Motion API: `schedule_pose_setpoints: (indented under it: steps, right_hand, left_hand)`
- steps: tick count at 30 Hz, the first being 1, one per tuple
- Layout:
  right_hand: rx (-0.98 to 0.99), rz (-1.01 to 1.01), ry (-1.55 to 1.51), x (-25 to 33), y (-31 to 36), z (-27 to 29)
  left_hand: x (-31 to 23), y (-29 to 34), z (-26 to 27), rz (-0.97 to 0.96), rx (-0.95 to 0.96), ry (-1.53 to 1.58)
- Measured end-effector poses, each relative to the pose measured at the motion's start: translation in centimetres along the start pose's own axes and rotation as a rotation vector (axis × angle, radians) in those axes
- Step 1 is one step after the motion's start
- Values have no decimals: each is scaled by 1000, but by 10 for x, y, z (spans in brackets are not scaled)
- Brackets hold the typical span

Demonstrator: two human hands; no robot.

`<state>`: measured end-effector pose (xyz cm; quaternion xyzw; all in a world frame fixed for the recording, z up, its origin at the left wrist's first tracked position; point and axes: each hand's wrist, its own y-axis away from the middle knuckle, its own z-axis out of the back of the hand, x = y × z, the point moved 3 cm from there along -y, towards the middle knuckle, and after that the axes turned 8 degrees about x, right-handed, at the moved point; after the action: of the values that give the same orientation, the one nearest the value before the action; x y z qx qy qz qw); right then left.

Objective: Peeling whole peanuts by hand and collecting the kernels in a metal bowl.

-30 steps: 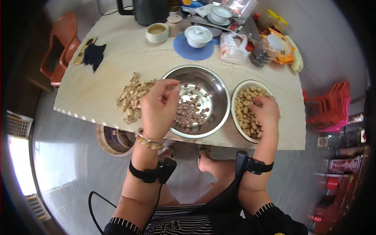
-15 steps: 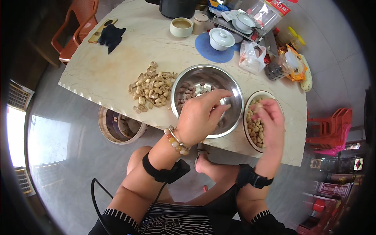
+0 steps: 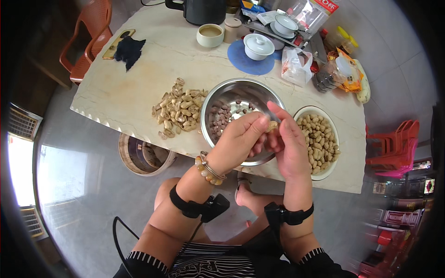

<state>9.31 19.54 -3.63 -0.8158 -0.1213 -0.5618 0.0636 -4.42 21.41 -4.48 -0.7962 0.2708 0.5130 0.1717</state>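
My left hand (image 3: 238,139) is over the near right part of a steel bowl (image 3: 214,96), its thumb and fingers pinching an unshelled peanut (image 3: 272,126). From the right, my right hand (image 3: 294,150) meets it, with curled fingers at the same peanut and one finger stretched upward. Reddish shelled peanut kernels (image 3: 221,118) lie in the steel bowl, mostly on its left side. Just right of my right hand, a white bowl (image 3: 337,155) holds unshelled peanuts (image 3: 320,139). Empty peanut shells (image 3: 183,109) are heaped on the table left of the steel bowl.
A bucket (image 3: 125,153) stands on the floor below the table's front edge. Farther back on the table (image 3: 153,60) are a cup (image 3: 210,36), a lidded white bowl (image 3: 258,46) on a blue mat, a black kettle (image 3: 204,11), a plastic bag (image 3: 296,67) and a dark cloth (image 3: 130,50).
My right hand has moved left from the white bowl to meet my left hand over the steel bowl, bringing a peanut. My left thumb and fingers have closed on it.
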Motion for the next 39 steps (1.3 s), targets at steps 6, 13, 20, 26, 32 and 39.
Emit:
schedule_pose_setpoints:
  steps: [6,13,20,26,32,39]
  right_hand:
    - [70,127,181,2,-1,-17]
    - [-40,345,623,8,-1,-20]
    - [-83,214,354,-1,0,-26]
    - [-106,317,534,-2,-3,-24]
    - [-129,228,646,-2,-3,-33]
    - [-57,308,976,-4,-9,-31]
  left_hand:
    - [4,0,-3,22,-14,232]
    - [3,-1,-1,12,-13,183]
    - [-7,2,-5,-135,-40,148]
    - [-3,0,-4,-72,-35,59]
    - [-1,0,9,-7,-34,248]
    - [-8,3,19,69,-5,165]
